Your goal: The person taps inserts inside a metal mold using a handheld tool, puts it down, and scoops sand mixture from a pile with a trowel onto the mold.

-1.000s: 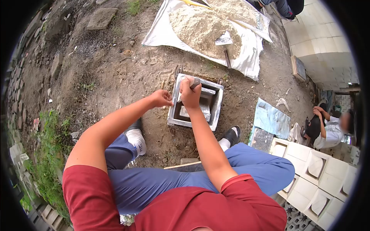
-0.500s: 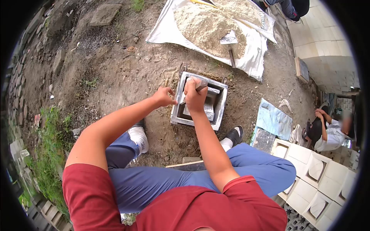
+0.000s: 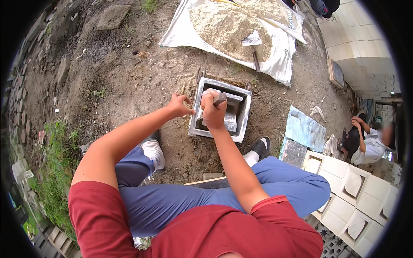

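A square grey metal mould (image 3: pixel 246 115) with an inner metal block (image 3: pixel 230 121) stands on the soil between my feet. My right hand (image 3: pixel 213 112) is wrapped round the dark handle of a tool (image 3: pixel 220 99), over the left part of the mould; the tool's lower end is hidden by the hand. Beside the mould's left rim is my left hand (image 3: pixel 182 105), its thumb and fingers apart and nothing between them.
Beyond the mould, a trowel (image 3: pixel 254 47) rests on a pale sand heap (image 3: pixel 219 26) on white sacking (image 3: pixel 176 32). Pale blocks (image 3: pixel 335 172) and a blue sheet (image 3: pixel 304 128) lie at the right. A seated person (image 3: pixel 369 146) is farther right; another person's limbs show at the top right.
My left hand's fingers have spread apart beside the rim. My right hand has kept its hold on the tool over the mould. The view has shifted slightly.
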{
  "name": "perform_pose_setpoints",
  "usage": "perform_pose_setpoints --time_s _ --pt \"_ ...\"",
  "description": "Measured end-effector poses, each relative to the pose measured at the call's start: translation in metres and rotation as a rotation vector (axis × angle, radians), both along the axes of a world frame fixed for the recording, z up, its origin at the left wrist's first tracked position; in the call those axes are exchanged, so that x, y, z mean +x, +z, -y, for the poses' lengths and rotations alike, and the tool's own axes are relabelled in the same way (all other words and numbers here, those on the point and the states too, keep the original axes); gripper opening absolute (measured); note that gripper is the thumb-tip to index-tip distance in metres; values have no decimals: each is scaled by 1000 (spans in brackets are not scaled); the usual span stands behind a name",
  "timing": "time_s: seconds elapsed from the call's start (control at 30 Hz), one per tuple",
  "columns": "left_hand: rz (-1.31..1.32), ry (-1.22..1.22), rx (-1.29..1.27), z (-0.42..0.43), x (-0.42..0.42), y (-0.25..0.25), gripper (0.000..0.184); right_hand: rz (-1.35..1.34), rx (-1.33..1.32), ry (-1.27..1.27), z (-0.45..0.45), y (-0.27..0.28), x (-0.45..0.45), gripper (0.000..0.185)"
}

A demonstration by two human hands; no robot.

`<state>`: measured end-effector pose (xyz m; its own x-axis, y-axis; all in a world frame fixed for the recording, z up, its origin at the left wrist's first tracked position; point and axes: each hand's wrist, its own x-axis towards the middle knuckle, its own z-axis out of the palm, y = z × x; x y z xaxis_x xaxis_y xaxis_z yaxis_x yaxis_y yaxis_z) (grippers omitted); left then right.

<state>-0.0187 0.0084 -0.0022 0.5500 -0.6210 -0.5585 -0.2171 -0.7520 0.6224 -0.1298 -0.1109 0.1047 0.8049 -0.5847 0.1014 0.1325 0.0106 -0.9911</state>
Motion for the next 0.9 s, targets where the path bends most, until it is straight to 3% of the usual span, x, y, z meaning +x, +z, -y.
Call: perform_pose_setpoints --time_s 0.1,0.17,0.37,0.43,0.5,0.57,0.7,0.9 --pt "-44 -3 11 2 4 2 70 -51 -65 -4 -4 -10 -14 34" --pt "-40 -14 11 4 5 6 69 -144 -159 90 -7 -65 -31 32" --pt "-18 -27 -3 5 8 0 70 -94 -125 91 -10 -46 -26 33" --pt "1 -30 10 3 7 -5 70 -92 41 76 -16 -19 -27 34" --pt "0 -15 12 2 5 -6 71 -85 37 96 -20 8 -27 36" --pt "9 -10 9 5 6 -2 72 -92 -104 122 -23 26 -29 37" --pt "-40 -26 -4 6 8 1 62 -30 -360 90 -23 -28 -40 36" --pt "69 -61 4 2 6 -3 71 -92 -22 103 -15 -23 -21 38"
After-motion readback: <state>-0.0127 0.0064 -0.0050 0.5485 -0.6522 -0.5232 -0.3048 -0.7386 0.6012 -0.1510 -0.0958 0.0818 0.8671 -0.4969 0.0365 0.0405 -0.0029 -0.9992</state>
